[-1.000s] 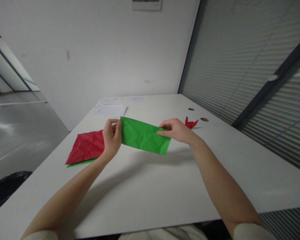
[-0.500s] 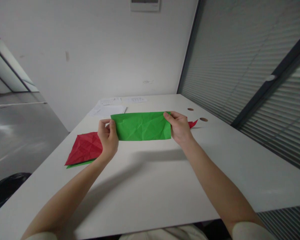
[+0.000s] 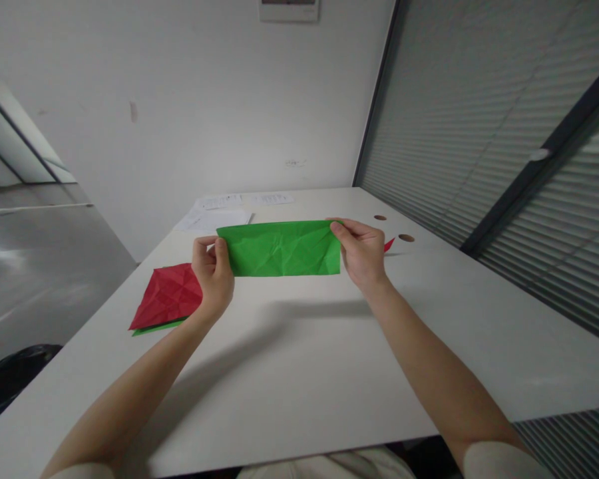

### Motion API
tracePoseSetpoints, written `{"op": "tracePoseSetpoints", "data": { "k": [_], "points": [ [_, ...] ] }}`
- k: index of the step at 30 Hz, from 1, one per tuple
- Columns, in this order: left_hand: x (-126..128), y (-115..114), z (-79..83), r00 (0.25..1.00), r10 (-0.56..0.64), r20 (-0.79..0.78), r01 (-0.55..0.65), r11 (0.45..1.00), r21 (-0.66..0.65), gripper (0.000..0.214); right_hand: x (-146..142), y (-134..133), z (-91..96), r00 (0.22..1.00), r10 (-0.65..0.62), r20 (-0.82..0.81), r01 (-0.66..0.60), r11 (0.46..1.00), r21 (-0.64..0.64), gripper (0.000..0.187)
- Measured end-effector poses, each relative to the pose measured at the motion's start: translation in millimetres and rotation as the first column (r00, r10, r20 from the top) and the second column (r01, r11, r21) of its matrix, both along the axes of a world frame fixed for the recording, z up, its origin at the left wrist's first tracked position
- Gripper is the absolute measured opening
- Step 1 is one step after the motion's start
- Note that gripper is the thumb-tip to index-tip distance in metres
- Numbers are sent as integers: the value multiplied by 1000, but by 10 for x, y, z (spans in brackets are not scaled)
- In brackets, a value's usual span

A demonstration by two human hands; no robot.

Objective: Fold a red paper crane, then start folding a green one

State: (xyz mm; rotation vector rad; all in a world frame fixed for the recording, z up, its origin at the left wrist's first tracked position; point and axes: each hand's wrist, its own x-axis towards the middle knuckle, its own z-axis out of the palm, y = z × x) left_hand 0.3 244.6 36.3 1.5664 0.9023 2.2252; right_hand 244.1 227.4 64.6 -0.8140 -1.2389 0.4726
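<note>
A green sheet of paper [image 3: 283, 250], creased and shaped as a long rectangle, is held up above the white table [image 3: 299, 386]. My left hand [image 3: 214, 271] pinches its left end between thumb and fingers. At the upper right corner, my right hand [image 3: 362, 253] grips it with the thumb on the near face. Behind my left wrist lies a creased red sheet of paper [image 3: 167, 296], with a green sheet [image 3: 157, 327] showing under its front edge. The tip of a red paper piece [image 3: 389, 245] peeks out beyond my right hand; the rest is hidden.
White printed papers [image 3: 217, 218] lie at the table's far left. Two round holes, one being the nearer hole [image 3: 406, 238], are cut near the right edge beside the window blinds [image 3: 479, 133]. A black bag [image 3: 14, 376] sits at lower left, below the table.
The green paper has risen slightly and shifted a little left. My right hand has moved slightly up and right, covering more of the red piece behind it. Both hands keep their grip.
</note>
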Motion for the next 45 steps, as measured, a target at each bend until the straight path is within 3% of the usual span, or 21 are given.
{"op": "tracePoseSetpoints", "data": {
  "k": [10, 19, 24, 28, 31, 34, 38, 42, 45],
  "points": [
    [2, -8, 26, 999, 29, -27, -29, 1000, -8, 40, 28, 35, 33, 996, -7, -93, 4, 999, -32, 27],
    [0, 12, -29, 989, 50, -142, -64, 993, -95, 30, 36, 91, -56, 966, -204, 161, 204, 979, 18, 17],
    [-15, 126, -213, 968, 18, -250, -70, 977, -201, 23, 103, 263, -276, 916, -198, 350, 213, 977, -5, 15],
    [-49, 320, -435, 947, -25, -319, -85, 941, -327, 20, 157, 461, -508, 909, -178, 376, 216, 975, -59, 16],
    [-78, 469, -608, 915, -36, -402, -117, 929, -350, 19, 196, 597, -700, 893, -157, 423, 228, 966, -123, 15],
    [-101, 551, -794, 824, -68, -563, -212, 884, -416, 20, 232, 690, -919, 808, -94, 582, 286, 926, -246, 11],
    [-103, 535, -1001, 597, -130, -791, -396, 810, -432, 19, 261, 732, -1195, 599, 28, 800, 461, 805, -374, 10],
    [-62, 473, -1055, 326, -167, -931, -497, 807, -319, 18, 265, 715, -1348, 514, 59, 856, 536, 757, -374, 11],
    [-22, 435, -1026, 176, -214, -961, -544, 793, -276, 19, 252, 690, -1387, 449, 72, 891, 571, 744, -348, 12]
  ]
}}
